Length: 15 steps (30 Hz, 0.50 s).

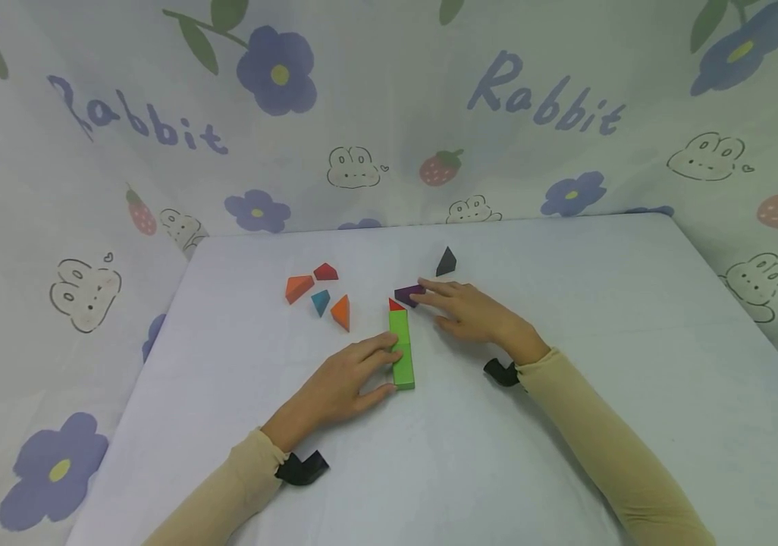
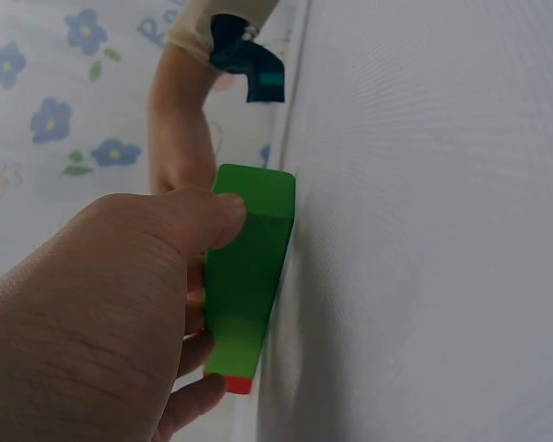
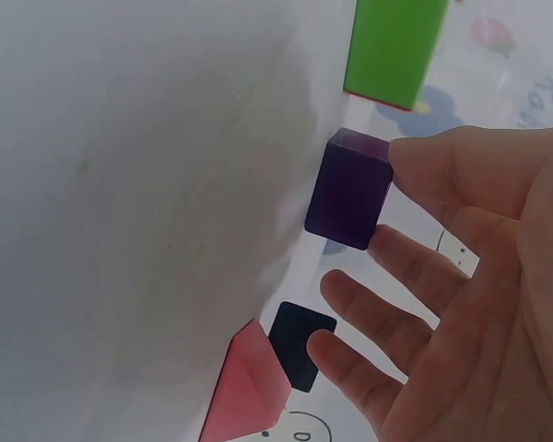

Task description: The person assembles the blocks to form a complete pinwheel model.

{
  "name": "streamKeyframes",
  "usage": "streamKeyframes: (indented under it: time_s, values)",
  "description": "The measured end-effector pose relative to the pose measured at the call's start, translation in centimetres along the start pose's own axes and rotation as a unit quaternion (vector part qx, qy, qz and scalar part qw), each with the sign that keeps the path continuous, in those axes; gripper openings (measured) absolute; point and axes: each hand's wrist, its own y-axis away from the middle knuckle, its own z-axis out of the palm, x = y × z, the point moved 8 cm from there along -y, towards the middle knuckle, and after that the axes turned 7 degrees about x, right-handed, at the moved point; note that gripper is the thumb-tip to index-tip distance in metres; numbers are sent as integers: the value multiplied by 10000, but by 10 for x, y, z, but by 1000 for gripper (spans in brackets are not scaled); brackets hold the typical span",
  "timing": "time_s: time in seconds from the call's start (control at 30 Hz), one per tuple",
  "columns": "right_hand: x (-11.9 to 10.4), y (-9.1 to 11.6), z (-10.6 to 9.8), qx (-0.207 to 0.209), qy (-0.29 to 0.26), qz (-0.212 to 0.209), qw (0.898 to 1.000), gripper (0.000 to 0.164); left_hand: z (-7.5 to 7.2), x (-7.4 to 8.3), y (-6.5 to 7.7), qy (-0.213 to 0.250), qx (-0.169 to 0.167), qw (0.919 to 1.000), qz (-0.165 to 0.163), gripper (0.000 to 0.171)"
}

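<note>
Two green blocks (image 1: 402, 349) stand end to end in a bar with a red triangular tip (image 1: 396, 305). My left hand (image 1: 344, 383) rests along the bar's left side, thumb by the near end and fingertips on the edge. In the left wrist view the thumb overlaps the green end block (image 2: 253, 239). Beyond the tip lies a dark purple block (image 1: 406, 293). My right hand (image 1: 469, 312) reaches over its right end with extended fingertips, the thumb apart below. In the right wrist view the purple block (image 3: 350, 189) sits right at the thumb and index fingertips.
Left of the bar lie orange blocks (image 1: 299, 288), a red block (image 1: 325, 271) and a blue block (image 1: 321, 302). A black block (image 1: 447, 262) stands behind the right hand. A pink block (image 3: 249, 391) shows in the right wrist view. A patterned curtain (image 1: 389, 114) borders the white table (image 1: 566, 425).
</note>
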Motion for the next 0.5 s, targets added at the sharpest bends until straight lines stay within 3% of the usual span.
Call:
streamKeyframes:
  time_s: [0.5]
  values:
    - [-8,1,1,-61,59,-99,9999,53,-2,2,0,0,13,10000,26,45]
